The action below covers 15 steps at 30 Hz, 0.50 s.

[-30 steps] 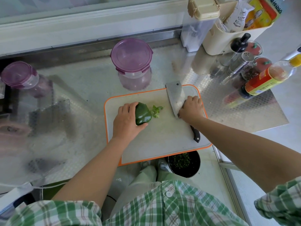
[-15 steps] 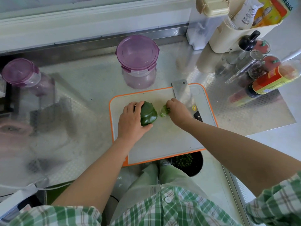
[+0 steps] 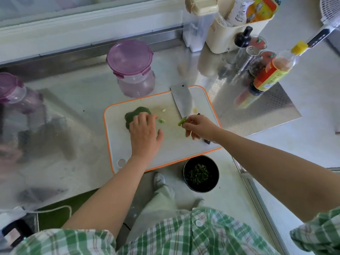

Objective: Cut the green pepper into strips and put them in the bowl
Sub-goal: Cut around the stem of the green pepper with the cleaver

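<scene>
A dark green pepper (image 3: 137,114) lies on the left part of the white, orange-edged cutting board (image 3: 184,148). My left hand (image 3: 145,133) rests on top of it with fingers fairly straight, covering its near half. My right hand (image 3: 199,127) pinches a small light green stem piece (image 3: 182,121) at its fingertips, just above the board. A cleaver (image 3: 181,99) lies flat on the board's far right, its handle partly under my right hand. Small pale scraps (image 3: 161,120) lie between my hands. A black bowl (image 3: 201,173) with chopped greens sits near the board's front edge.
A purple-lidded clear container (image 3: 131,70) stands behind the board, another (image 3: 11,89) at far left. Sauce bottles (image 3: 270,74), shakers and a cream caddy (image 3: 237,28) crowd the back right. The steel counter drops off at my front and right.
My right hand let go of the cleaver, reached to the pepper, pulled off the stem piece and carried it right. My left hand now lies flatter on the pepper.
</scene>
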{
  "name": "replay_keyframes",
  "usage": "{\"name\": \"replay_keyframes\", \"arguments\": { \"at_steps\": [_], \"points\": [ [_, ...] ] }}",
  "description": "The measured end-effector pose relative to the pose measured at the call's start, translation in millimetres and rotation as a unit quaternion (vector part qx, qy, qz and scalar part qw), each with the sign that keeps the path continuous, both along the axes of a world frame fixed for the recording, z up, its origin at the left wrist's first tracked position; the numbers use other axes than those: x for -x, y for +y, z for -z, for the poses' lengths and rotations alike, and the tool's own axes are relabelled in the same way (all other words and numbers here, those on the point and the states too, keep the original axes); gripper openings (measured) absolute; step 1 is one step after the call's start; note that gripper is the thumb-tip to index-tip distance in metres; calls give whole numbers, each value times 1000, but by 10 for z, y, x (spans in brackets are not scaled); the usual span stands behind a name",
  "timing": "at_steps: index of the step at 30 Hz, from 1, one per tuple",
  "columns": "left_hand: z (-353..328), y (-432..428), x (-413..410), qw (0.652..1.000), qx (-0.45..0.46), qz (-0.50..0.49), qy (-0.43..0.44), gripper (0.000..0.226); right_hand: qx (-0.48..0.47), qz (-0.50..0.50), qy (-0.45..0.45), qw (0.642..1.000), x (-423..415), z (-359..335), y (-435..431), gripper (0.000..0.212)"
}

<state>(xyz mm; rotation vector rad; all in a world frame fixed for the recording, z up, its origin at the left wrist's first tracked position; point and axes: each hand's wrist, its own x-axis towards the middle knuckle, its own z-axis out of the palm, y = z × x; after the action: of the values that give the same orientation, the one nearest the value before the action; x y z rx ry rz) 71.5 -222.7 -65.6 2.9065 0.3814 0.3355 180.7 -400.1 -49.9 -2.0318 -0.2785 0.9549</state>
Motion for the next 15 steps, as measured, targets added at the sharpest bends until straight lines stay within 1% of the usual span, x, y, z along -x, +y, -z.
{"name": "replay_keyframes", "arguments": {
  "at_steps": [2, 4, 6, 7, 9, 11, 13, 15],
  "points": [
    [20, -178, 62, 997, 73, 2, 19, 31, -19, -8, 70, 997, 129, -63, -255, 11],
    [48, -398, 151, 990, 131, 14, 59, 20, -12, -65, 182, 981, 251, -90, -559, 17],
    [100, -654, 241, 984, 153, 30, 90, 13, 33, -143, 269, 952, 384, -64, -864, 17],
    [129, -791, 284, 980, 167, 23, 104, 12, 68, -173, 283, 941, 457, -31, -1006, 16],
    [190, -1046, 366, 972, 195, 2, 134, 10, 147, -183, 264, 935, 590, 78, -1267, 14],
    [263, -1247, 442, 967, 200, 0, 155, 11, 205, -140, 212, 945, 685, 212, -1493, 15],
    [325, -1381, 494, 967, 194, 3, 166, 12, 238, -94, 171, 952, 744, 332, -1673, 20],
    [360, -1468, 524, 964, 198, -1, 176, 12, 250, -43, 139, 957, 789, 466, -1794, 19]
  ]
}}
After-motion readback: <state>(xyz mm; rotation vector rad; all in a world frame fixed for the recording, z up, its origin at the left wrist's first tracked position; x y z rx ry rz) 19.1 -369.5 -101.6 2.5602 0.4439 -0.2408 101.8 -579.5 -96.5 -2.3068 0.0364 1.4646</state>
